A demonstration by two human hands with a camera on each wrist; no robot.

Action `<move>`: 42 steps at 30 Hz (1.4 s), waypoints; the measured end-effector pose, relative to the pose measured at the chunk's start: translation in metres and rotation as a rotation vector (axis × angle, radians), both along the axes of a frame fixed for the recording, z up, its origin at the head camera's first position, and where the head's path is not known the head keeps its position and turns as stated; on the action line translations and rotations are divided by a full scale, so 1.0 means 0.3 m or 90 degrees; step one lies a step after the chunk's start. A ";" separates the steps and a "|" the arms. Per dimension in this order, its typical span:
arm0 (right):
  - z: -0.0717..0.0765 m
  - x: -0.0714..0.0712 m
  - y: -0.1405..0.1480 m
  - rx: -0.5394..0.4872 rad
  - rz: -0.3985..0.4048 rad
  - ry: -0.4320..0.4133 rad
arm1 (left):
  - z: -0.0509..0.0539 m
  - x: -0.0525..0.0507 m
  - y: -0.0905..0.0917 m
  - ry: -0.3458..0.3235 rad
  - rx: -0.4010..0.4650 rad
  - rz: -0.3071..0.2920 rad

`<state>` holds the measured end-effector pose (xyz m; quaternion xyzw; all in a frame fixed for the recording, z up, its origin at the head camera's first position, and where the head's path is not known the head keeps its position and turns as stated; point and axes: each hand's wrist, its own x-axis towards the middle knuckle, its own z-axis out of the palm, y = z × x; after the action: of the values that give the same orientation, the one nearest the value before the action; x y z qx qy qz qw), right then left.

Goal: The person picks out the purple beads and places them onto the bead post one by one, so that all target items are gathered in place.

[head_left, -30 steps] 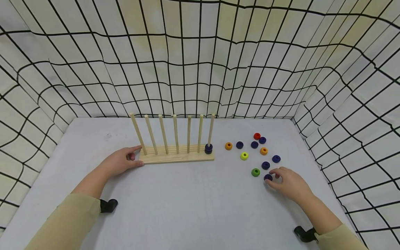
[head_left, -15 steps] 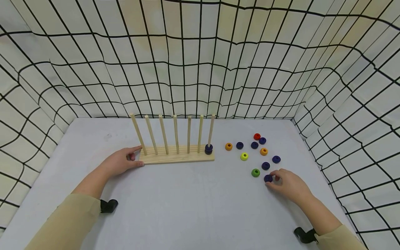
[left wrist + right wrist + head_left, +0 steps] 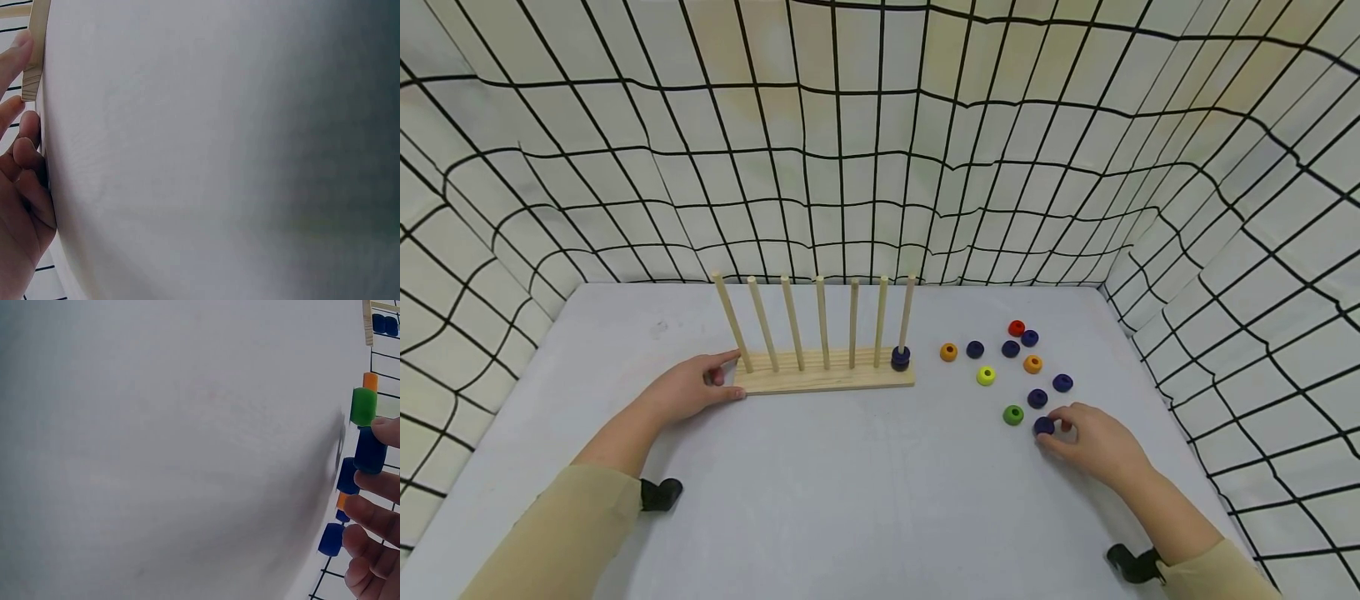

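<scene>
My left hand [image 3: 688,386] holds the left end of a pale wooden peg stand [image 3: 823,381], its thumb on the front edge and a finger at the back corner. Several upright pegs rise from the base. Two dark blue beads [image 3: 900,358] are stacked on the rightmost peg. On the right side, my right hand [image 3: 1096,442] pinches another dark blue bead [image 3: 1043,426] between thumb and forefinger. In the right wrist view, this bead [image 3: 370,450] appears slightly off the table, near a green bead [image 3: 364,407].
Loose beads lie right of the stand: green [image 3: 1012,415], yellow [image 3: 986,375], red [image 3: 1017,327], two orange, one of them at the left [image 3: 948,352], and several dark blue ones [image 3: 1037,398]. Black netting [image 3: 880,167] over pale walls encloses the white table [image 3: 850,500].
My right thumb and forefinger have come together on the dark blue bead, which has shifted very slightly. The left hand and peg stand keep their place.
</scene>
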<state>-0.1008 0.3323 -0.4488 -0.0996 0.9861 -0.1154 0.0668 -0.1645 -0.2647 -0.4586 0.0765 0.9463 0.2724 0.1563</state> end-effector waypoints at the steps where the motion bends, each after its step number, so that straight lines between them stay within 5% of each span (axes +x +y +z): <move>1: 0.002 -0.001 -0.001 -0.002 0.001 0.001 | 0.001 0.000 0.000 -0.001 0.000 0.001; 42: 0.085 -0.062 -0.108 -0.034 0.039 0.046 | 0.015 0.002 0.007 -0.008 0.018 0.002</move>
<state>-0.1193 0.3000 -0.4233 -0.1354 0.9809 -0.1358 0.0323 -0.1639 -0.2626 -0.4542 0.0757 0.9414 0.2867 0.1610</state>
